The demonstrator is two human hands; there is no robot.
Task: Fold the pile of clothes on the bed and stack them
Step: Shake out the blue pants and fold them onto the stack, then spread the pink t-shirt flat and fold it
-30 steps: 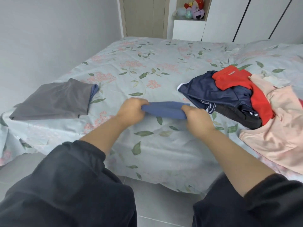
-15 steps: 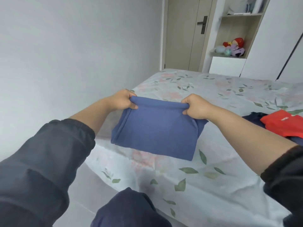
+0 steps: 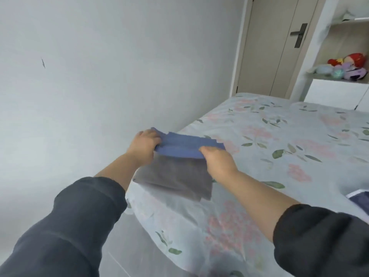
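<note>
Bed corner (image 3: 179, 216), blue garment (image 3: 185, 145) over grey garment (image 3: 175, 176)

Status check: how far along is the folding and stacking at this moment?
Done: a folded grey garment lies at the corner of the bed. In hand: the left hand and right hand grip a folded blue garment over the grey one's far part; whether it touches is unclear. Left: release it onto the stack, then the navy garment at the right edge; any other clothes are out of view.
</note>
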